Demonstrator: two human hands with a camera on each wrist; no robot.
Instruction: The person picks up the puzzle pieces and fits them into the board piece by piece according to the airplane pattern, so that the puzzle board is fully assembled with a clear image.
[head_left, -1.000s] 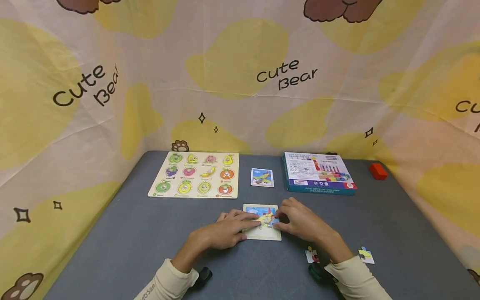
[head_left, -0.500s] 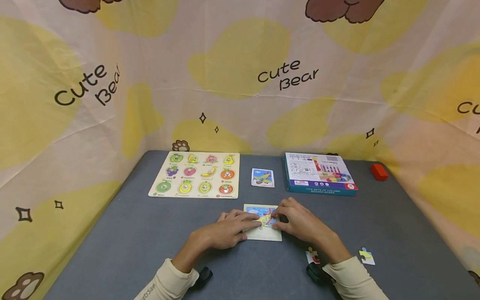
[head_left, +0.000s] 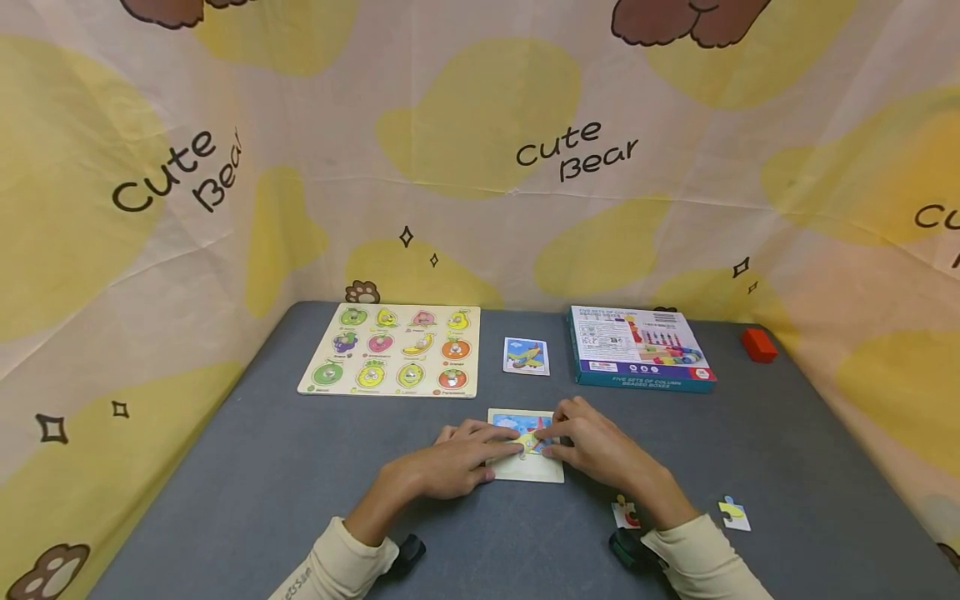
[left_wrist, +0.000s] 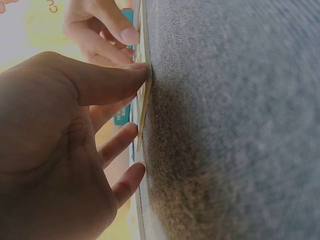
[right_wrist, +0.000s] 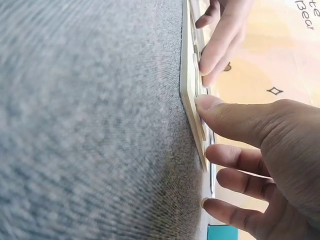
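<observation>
A wooden jigsaw board (head_left: pixel 527 473) with a plane picture lies between both hands. My left hand (head_left: pixel 450 461) rests on its left side, fingers stretched over the picture, thumb at the near left edge. In the left wrist view, the left thumb (left_wrist: pixel 117 82) touches the board's rim. On the right side of the picture my right hand (head_left: pixel 600 442) touches a puzzle piece (head_left: pixel 546 442); its index fingertip reaches over the plane. The right wrist view has the right thumb (right_wrist: pixel 220 112) against the piece on the board. Fingers hide part of the picture.
Two loose puzzle pieces, one (head_left: pixel 625 512) partly by the right wrist and another (head_left: pixel 733 513) farther right, lie on the table (head_left: pixel 247 500). Behind are a fruit board (head_left: pixel 393 358), a plane card (head_left: pixel 526 356), a boxed set (head_left: pixel 641 346) and a red block (head_left: pixel 759 345).
The right hand has moved the puzzle piece slightly left, closing the gap in the picture. Its index finger has slid left onto the plane. The left hand stays in place.
</observation>
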